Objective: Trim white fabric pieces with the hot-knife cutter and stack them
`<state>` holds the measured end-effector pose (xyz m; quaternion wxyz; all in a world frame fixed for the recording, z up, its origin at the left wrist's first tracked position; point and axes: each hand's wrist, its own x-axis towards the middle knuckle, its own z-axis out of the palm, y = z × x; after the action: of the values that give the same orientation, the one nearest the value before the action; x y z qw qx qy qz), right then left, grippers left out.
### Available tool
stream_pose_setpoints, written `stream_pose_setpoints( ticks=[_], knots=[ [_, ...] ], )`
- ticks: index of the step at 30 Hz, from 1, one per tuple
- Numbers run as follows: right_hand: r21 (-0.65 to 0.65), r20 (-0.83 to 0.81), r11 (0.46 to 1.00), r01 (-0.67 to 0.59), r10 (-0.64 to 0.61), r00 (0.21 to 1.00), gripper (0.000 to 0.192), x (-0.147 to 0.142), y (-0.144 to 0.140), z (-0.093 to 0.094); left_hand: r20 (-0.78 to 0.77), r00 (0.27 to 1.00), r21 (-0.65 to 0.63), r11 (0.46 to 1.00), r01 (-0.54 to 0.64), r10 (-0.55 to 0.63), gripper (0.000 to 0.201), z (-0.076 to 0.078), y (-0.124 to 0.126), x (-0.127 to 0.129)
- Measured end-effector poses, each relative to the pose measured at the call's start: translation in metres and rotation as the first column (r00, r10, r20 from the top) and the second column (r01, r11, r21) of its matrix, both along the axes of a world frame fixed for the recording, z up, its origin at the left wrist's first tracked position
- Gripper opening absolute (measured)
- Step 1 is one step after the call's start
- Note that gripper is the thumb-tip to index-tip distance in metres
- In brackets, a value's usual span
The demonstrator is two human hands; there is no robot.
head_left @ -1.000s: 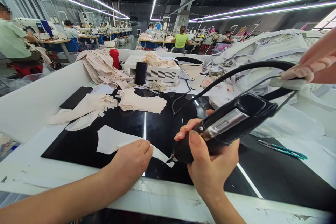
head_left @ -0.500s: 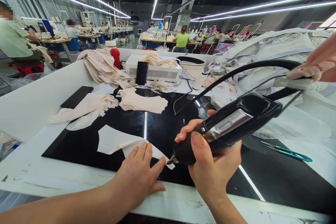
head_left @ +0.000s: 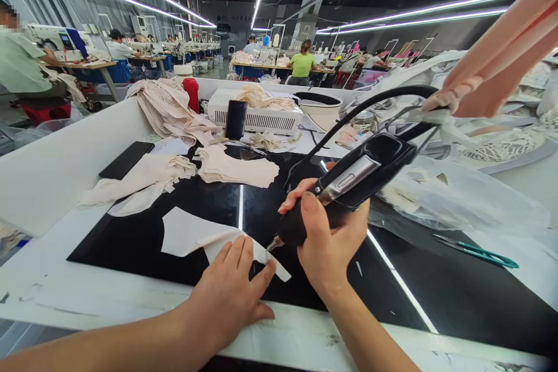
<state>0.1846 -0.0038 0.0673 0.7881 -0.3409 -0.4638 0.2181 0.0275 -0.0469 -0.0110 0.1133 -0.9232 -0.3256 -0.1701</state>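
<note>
My left hand [head_left: 231, 288] lies with fingers stretched out, its fingertips pressing on a white cut fabric piece [head_left: 183, 232]. One edge of that piece is folded over, and a narrow end reaches right past my fingers. My right hand [head_left: 331, 250] is wrapped round a black corded handpiece [head_left: 349, 183] with a silver panel on its side. Its pointed metal tip [head_left: 274, 244] is at the upper edge of the fabric, just beyond my left fingertips; whether it touches is hard to see. Both lie over a glossy black sheet [head_left: 152, 250].
Cream fabric stacks [head_left: 235, 167] and a dark phone-like slab [head_left: 126, 160] lie farther back. Teal-handled snips [head_left: 479, 251] rest at right, near a clear plastic bag [head_left: 471, 197]. A pinkish cloth strip [head_left: 497, 64] holds up the cord. Behind stands a white vented box [head_left: 270, 121].
My right hand and the handpiece have moved left and slightly up, the tip going from the narrow end along the fabric's edge. The hanging cloth strip swung left. My left hand stayed put.
</note>
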Motion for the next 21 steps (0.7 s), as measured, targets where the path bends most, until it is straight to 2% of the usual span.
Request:
stream_pose_setpoints(
  ticks=[5,12,17,21],
  knots=[
    [-0.015,0.021,1.000,0.001,-0.001,1.000,0.024,-0.001,0.002,0.002,0.010,1.000,-0.002,1.000,0.013,-0.013,0.077,-0.002,-0.001,-0.002],
    [-0.005,-0.004,0.999,-0.035,0.035,0.999,0.027,-0.006,0.009,0.002,0.003,1.000,-0.019,0.999,0.027,-0.027,0.085,-0.007,0.002,-0.001],
    [-0.023,0.020,0.999,-0.030,0.031,0.999,0.025,-0.009,0.010,0.001,0.043,0.996,-0.035,0.996,0.077,-0.076,0.084,-0.009,0.006,-0.006],
    [-0.044,0.000,0.999,-0.032,0.032,0.999,0.027,-0.009,0.005,0.002,0.056,0.990,-0.083,0.987,0.135,-0.130,0.083,-0.005,0.010,-0.015]
  ],
)
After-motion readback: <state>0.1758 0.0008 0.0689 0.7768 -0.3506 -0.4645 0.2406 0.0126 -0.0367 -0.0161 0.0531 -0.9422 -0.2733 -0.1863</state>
